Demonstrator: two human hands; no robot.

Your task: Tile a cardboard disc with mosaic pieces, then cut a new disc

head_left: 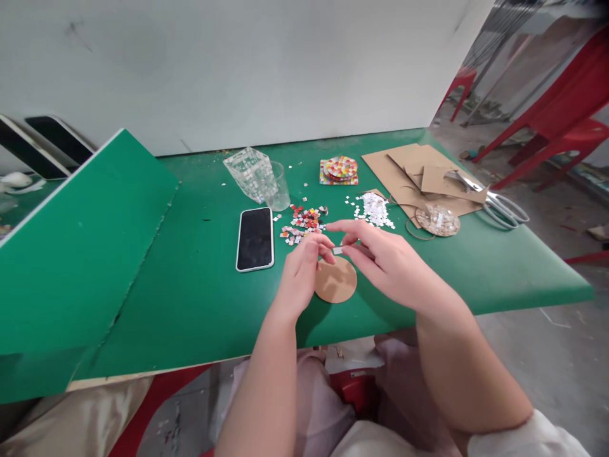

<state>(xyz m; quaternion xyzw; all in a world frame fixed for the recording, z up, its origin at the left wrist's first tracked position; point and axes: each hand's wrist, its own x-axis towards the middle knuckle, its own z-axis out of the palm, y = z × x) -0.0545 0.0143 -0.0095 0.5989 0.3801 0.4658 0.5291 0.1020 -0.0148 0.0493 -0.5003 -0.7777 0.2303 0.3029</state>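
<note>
Between the fingertips of my two hands is a small white mosaic piece point(338, 251). My right hand point(383, 257) pinches it with the thumb and a bent finger, while its index finger stretches out to the left. My left hand point(304, 268) is closed, its fingertips meeting the piece's left edge. Just below, a round brown cardboard disc point(337, 284) lies flat on the green table, its left edge partly behind my left hand. Loose red, orange and white mosaic pieces point(307, 219) are scattered beyond my left hand. A heap of white pieces point(375, 209) lies beyond my right hand.
A phone point(255, 240) lies left of my hands. Behind it are a clear cup point(276, 187) and a mosaic-patterned sheet point(250, 172). Colourful mosaic coasters point(340, 170) sit at the back. Cardboard sheets point(404, 171), scissors point(499, 204) and a speckled disc point(438, 220) lie right. A green panel point(90, 247) stands left.
</note>
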